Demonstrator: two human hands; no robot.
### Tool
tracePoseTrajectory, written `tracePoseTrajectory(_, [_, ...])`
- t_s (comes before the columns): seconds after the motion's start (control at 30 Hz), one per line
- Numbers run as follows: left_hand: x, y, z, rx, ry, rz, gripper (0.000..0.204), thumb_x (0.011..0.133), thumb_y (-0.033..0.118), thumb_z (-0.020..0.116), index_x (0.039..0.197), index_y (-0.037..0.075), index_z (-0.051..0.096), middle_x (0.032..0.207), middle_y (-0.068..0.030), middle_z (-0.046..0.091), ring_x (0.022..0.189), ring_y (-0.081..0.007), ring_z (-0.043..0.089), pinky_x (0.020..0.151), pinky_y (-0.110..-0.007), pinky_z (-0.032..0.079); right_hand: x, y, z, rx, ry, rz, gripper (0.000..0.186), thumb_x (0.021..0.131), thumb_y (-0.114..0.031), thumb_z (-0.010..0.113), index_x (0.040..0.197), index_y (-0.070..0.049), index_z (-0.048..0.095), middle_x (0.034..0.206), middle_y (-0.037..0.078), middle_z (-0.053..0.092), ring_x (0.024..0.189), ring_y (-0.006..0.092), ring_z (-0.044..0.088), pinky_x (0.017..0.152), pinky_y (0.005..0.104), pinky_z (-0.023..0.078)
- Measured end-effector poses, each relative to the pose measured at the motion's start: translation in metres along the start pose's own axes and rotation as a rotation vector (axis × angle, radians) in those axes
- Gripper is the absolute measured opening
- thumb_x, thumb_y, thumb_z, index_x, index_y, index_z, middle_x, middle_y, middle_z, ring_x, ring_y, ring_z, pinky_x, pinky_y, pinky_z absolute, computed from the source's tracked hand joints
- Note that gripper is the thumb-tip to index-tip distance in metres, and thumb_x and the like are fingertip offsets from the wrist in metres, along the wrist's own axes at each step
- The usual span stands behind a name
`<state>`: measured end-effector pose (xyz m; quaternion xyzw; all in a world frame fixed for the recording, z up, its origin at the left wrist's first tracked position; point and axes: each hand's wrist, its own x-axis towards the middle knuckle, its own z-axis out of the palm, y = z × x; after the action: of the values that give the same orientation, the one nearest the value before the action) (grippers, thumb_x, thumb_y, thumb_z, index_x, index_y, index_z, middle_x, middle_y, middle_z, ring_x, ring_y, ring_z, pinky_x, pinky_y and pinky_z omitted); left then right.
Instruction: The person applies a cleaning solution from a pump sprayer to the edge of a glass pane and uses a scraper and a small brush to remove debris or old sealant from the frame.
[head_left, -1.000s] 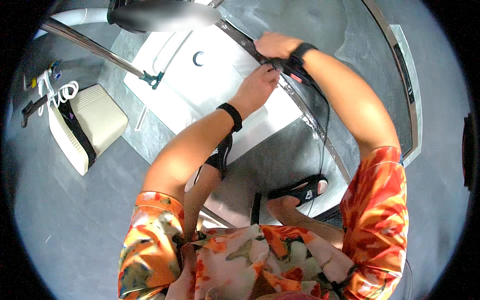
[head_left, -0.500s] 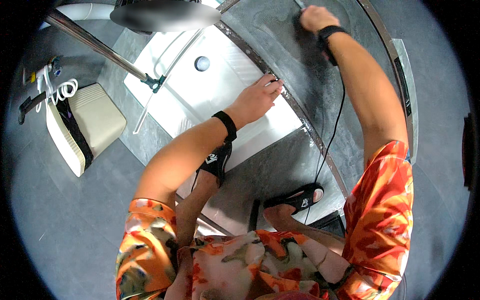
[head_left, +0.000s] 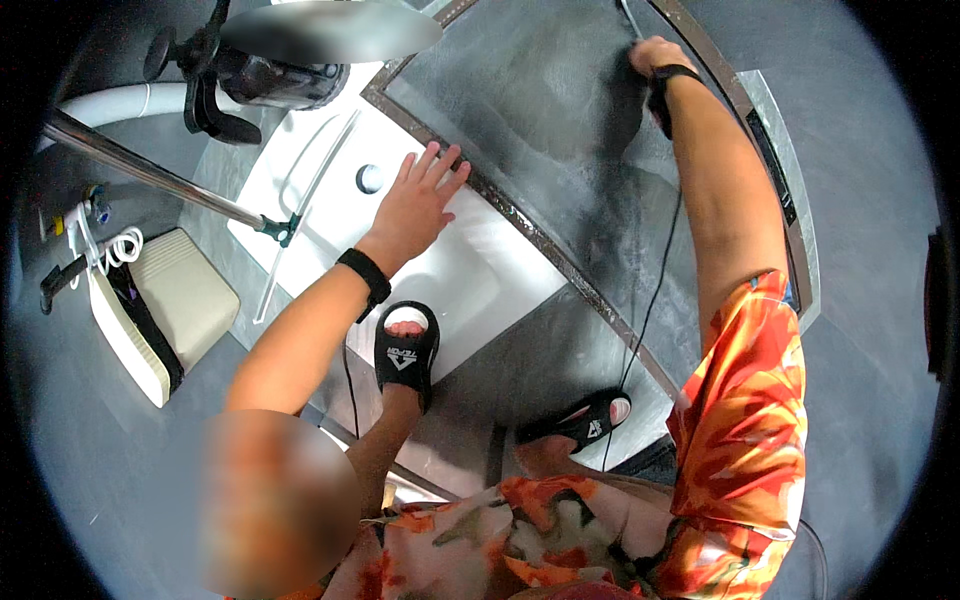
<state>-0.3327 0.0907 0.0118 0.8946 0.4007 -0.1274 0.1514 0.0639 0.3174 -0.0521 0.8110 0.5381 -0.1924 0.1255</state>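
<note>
Seemingly works the dark panel (head_left: 560, 105) with right hand (head_left: 662, 58) curled around slim tool (head_left: 628, 16) at one o'clock and left hand (head_left: 412, 210) spread at eleven, next needing steady control.

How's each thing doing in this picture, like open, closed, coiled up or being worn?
Left hand: open, fingers spread over the dark frame.
Right hand: closed on a thin pale tool, mostly hidden.
Black slide sandals: worn.
Black wristbands: fastened around both wrists.
White cord: coiled.
Metal pole: slanted.
</note>
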Motion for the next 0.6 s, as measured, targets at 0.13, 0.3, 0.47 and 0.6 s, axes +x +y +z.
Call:
tracePoseTrajectory(0.13, [-0.001, -0.001, 0.009, 0.037, -0.026, 0.000, 0.080, 0.091, 0.031, 0.074, 0.158, 0.008, 0.037, 0.167, -0.0179, 0.024, 0.155, -0.0413, 0.021, 0.123, -0.054, 0.027, -0.036, -0.048, -0.009, -0.079, -0.002, -0.215, 0.042, 0.101, -0.026, 0.047, 0.133, -0.008, 0.068, 0.143, 0.017, 0.062, 0.132, 0.0337, 0.061, 0.108, 0.0479, 0.050])
tracePoseTrajectory(0.3, [0.000, 0.001, 0.001, 0.059, -0.067, 0.002, 0.079, 0.092, 0.034, 0.073, 0.158, 0.008, 0.037, 0.167, -0.0182, 0.023, 0.155, -0.0415, 0.021, 0.124, -0.053, 0.027, -0.144, -0.152, 0.019, -0.199, -0.085, -0.747, 0.036, 0.101, -0.021, 0.048, 0.119, -0.005, 0.075, 0.124, 0.019, 0.072, 0.117, 0.0351, 0.070, 0.098, 0.0467, 0.056])
tracePoseTrajectory(0.47, [0.002, -0.003, -0.003, 0.040, -0.066, 0.008, 0.077, 0.093, 0.035, 0.072, 0.157, 0.009, 0.039, 0.167, -0.0169, 0.026, 0.155, -0.0394, 0.022, 0.124, -0.054, 0.027, -0.133, -0.139, 0.039, -0.063, -0.140, -0.869, 0.044, 0.103, -0.027, 0.043, 0.121, -0.001, 0.073, 0.125, 0.024, 0.070, 0.116, 0.0395, 0.069, 0.098, 0.0477, 0.056])
tracePoseTrajectory(0.6, [0.001, -0.015, -0.018, -0.051, -0.050, 0.003, 0.073, 0.093, 0.032, 0.072, 0.156, 0.012, 0.042, 0.164, -0.0166, 0.033, 0.153, -0.0374, 0.028, 0.124, -0.052, 0.027, -0.049, -0.098, 0.033, 0.333, -0.206, -0.389, 0.052, 0.105, -0.035, 0.039, 0.121, 0.005, 0.067, 0.112, 0.027, 0.072, 0.092, 0.0385, 0.073, 0.083, 0.0466, 0.058])
